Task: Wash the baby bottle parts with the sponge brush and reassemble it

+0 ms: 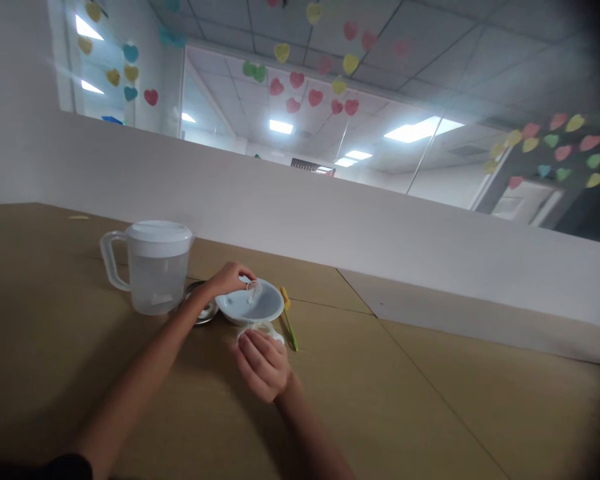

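Observation:
Over the white bowl (267,308), my left hand (230,279) pinches a small clear cup (253,287), tilted, with a thin streak that looks like liquid below it. Closer to me, my right hand (263,363) has its fingers curled closed. A pale translucent rim shows at its fingertips, but I cannot make out the thing they hold. Just behind those fingers a small whitish cup (265,328) is partly hidden. Left of the bowl, a round metal dish (207,313) with something white in it is partly covered by my left forearm.
A lidded clear pitcher (159,280) with liquid in it stands left of my left arm. Right of the bowl lies a yellow-headed tool with a green handle (291,330). A white wall (280,213) with windows above borders the brown table (430,373).

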`<control>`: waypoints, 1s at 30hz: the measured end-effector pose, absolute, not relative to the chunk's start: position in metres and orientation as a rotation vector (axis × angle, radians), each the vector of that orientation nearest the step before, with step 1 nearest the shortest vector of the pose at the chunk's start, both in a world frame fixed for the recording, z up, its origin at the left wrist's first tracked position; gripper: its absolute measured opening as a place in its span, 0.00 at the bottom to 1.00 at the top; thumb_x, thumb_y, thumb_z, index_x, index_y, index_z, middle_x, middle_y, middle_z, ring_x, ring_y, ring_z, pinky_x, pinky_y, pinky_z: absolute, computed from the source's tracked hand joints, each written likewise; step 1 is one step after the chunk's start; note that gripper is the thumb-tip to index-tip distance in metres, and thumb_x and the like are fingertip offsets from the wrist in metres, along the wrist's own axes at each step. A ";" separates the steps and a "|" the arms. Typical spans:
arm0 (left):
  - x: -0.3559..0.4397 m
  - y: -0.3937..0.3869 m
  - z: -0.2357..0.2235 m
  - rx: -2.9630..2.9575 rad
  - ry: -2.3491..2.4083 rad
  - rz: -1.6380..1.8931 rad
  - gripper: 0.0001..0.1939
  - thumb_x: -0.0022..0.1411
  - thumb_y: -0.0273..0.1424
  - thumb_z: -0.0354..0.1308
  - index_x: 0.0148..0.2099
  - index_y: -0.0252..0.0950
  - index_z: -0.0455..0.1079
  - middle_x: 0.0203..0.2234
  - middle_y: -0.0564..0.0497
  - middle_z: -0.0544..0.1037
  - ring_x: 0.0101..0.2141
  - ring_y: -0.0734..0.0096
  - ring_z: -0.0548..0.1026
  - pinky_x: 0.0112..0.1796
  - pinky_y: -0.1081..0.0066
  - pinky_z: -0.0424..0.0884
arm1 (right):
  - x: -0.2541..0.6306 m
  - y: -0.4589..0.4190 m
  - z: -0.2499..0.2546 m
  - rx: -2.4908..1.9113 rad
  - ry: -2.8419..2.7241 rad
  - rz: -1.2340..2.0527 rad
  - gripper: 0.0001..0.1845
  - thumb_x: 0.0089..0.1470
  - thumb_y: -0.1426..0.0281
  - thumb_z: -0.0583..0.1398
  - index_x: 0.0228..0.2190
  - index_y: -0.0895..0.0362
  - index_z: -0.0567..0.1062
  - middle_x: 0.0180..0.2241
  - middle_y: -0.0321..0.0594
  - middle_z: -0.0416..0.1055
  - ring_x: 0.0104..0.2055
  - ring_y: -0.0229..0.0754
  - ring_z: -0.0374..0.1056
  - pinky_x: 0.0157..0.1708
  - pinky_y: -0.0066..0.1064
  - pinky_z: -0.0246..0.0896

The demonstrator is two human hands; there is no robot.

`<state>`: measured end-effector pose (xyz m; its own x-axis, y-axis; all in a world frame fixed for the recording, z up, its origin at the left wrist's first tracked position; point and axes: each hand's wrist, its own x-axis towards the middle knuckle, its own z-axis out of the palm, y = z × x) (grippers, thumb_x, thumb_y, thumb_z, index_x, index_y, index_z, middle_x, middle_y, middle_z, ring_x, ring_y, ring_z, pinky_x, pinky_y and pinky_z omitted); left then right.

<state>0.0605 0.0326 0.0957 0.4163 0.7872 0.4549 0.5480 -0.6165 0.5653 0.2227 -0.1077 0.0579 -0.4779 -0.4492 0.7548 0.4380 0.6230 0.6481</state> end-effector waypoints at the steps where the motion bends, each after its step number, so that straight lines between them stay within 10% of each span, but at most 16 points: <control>1: 0.059 0.033 0.096 2.337 1.166 1.023 0.14 0.50 0.35 0.61 0.38 0.33 0.79 0.35 0.45 0.82 0.38 0.63 0.77 0.41 0.70 0.68 | 0.222 -0.109 0.059 0.016 -1.790 -1.036 0.05 0.53 0.80 0.61 0.33 0.67 0.77 0.30 0.45 0.77 0.37 0.41 0.74 0.44 0.31 0.72; 30: 0.060 0.031 0.099 2.299 1.026 0.936 0.18 0.50 0.39 0.60 0.39 0.32 0.79 0.34 0.45 0.82 0.35 0.64 0.76 0.38 0.71 0.68 | 0.235 -0.096 0.056 -0.158 -1.724 -0.904 0.07 0.58 0.79 0.55 0.38 0.59 0.69 0.36 0.48 0.76 0.47 0.43 0.71 0.38 0.35 0.74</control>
